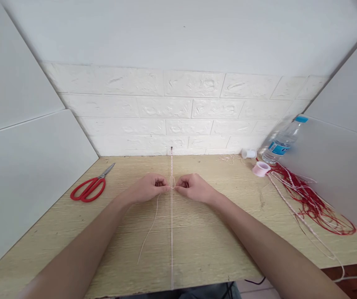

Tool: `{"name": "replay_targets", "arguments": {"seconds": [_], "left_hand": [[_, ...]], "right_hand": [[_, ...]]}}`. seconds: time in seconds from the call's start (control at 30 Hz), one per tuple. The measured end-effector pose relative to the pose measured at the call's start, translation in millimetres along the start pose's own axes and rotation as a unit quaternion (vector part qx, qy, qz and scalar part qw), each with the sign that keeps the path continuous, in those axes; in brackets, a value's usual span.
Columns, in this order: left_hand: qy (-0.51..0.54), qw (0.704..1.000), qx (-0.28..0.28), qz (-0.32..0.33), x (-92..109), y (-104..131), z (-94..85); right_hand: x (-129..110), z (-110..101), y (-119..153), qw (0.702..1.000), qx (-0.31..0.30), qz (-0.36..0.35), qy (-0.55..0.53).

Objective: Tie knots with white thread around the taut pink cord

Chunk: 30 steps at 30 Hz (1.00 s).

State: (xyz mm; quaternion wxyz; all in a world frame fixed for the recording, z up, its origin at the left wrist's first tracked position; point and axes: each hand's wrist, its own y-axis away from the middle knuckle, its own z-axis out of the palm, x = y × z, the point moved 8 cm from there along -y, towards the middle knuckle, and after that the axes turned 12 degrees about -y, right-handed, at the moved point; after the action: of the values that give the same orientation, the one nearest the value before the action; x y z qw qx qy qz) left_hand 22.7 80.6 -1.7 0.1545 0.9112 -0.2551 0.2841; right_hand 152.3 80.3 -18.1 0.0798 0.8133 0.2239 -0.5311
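Note:
A pale pink cord (172,232) runs straight from a small dark hook (171,148) at the foot of the wall to the table's front edge. Its upper part is a braided section (171,162). Around the cord below that braid lies a small loop of thin thread (174,179). My left hand (152,187) pinches the thread just left of the cord, and a loose thread tail (153,224) hangs from it toward me. On the other side, my right hand (194,187) pinches the thread close to the loop. The fingertips partly hide the thread.
Red-handled scissors (89,187) lie at the left. To the right are a white spool (248,153), a pink thread spool (261,168), a water bottle (282,141) and a tangle of red cords (309,199). White panels (25,166) stand at both sides.

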Motion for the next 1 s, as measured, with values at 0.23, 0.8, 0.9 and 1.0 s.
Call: {"name": "replay_targets", "arguments": {"seconds": [0.23, 0.8, 0.9, 1.0], "left_hand": [[-0.013, 1.000, -0.001, -0.024, -7.3, -1.0, -1.0], [-0.039, 0.999, 0.001, -0.006, -7.6, -3.1, 3.4], [-0.036, 0.999, 0.008, -0.014, -10.2, -3.8, 3.4], [-0.039, 0.998, 0.028, -0.033, -13.1, -4.3, 0.2]], "right_hand": [[-3.7, 2.6, 1.7, 0.999, -0.026, -0.012, 0.030], [-2.4, 9.4, 2.4, 0.995, -0.019, -0.045, 0.089], [-2.7, 9.4, 1.7, 0.995, -0.009, -0.045, 0.091], [-2.6, 8.2, 1.2, 0.994, 0.005, -0.045, 0.099]]}}
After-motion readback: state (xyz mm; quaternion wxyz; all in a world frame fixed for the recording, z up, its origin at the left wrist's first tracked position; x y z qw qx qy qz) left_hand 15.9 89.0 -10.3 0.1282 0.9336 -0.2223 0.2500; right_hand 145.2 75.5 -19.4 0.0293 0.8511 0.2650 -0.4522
